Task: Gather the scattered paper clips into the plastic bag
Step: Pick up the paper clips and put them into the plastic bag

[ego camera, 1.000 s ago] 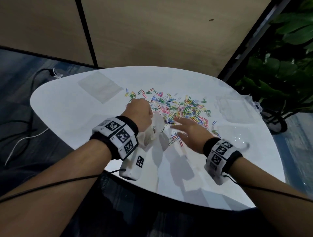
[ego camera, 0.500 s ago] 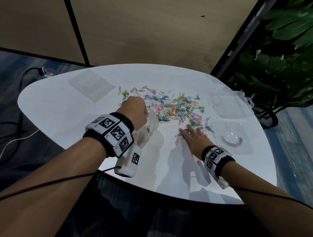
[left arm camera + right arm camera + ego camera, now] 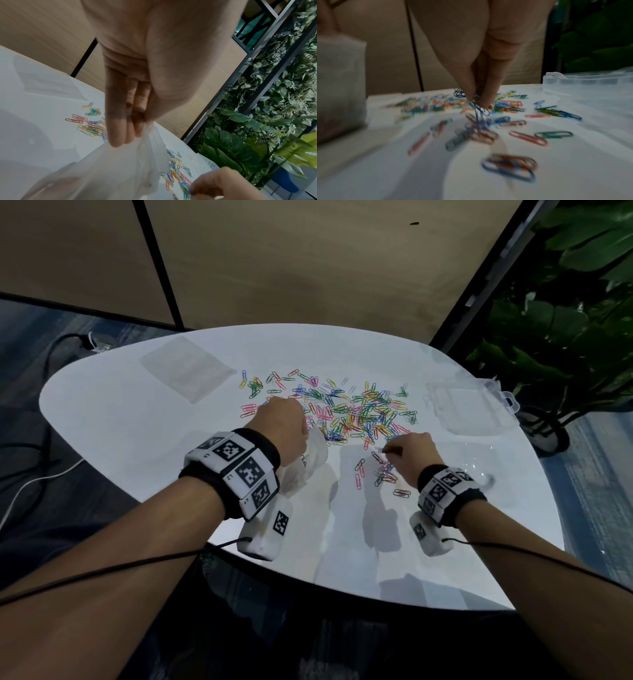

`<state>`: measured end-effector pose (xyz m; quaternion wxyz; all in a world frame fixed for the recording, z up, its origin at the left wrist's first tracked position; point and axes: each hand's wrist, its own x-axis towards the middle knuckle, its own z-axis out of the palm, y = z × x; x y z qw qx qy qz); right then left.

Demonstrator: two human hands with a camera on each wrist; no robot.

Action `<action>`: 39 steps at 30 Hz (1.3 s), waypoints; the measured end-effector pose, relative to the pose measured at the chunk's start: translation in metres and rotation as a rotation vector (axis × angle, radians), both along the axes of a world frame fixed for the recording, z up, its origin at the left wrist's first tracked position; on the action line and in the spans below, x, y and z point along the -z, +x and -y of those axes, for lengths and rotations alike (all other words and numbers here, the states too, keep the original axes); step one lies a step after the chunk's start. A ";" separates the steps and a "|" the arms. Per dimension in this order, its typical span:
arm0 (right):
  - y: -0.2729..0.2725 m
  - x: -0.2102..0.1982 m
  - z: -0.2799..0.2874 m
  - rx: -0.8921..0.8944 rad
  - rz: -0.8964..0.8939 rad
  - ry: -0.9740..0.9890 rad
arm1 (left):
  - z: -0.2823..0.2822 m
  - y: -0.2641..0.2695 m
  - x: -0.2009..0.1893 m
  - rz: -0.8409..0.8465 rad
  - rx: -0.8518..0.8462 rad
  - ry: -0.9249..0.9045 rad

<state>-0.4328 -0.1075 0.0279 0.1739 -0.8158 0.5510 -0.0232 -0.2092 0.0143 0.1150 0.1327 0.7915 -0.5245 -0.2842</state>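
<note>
Table (image 3: pixel 137 446), white and rounded, carries nearly the whole job undone: the main spread of paper clips (image 3: pixel 352 412) lies across its middle toward the far edge, well over a hundred by the look of it, and I judge only a tiny share, if any, is bagged, since the bag's contents cannot be made out. A smaller cluster of clips (image 3: pixel 385 474) sits nearer the front edge, just beside the right wrist. A flat clear sheet (image 3: pixel 186 369) lies toward the far left edge, and a clear lidded box (image 3: pixel 466 409) rests by the right edge.

The plastic bag (image 3: pixel 308 463) hangs at the near side of the main spread, its top gathered in the left hand (image 3: pixel 282 426), whose fingers (image 3: pixel 120 121) and thumb pinch the film together; its mouth faces the clips.

The right hand (image 3: pixel 409 455) has its fingertips (image 3: pixel 467 86) pressed together, pinching a few blue clips (image 3: pixel 479 112) that dangle just above the table.

Compared with half a second ago, the right hand, then spread flat on the clips at the near right of the pile, has drawn in and closed on its small catch, leaving a trail of clips dragged toward the front edge. The left hand and bag have barely shifted.
</note>
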 end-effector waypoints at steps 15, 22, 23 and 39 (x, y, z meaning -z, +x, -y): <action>0.058 -0.039 -0.059 0.030 0.471 0.344 | 0.015 -0.032 0.004 -0.136 -0.029 -0.031; 0.062 -0.061 -0.068 -0.391 0.080 0.192 | 0.017 -0.039 -0.005 -0.087 0.022 -0.043; 0.060 -0.065 -0.066 -0.418 0.068 0.208 | 0.018 -0.039 -0.005 -0.082 0.020 -0.049; -0.049 0.014 -0.020 0.138 -0.367 0.363 | 0.002 -0.002 0.002 -0.178 -0.001 -0.099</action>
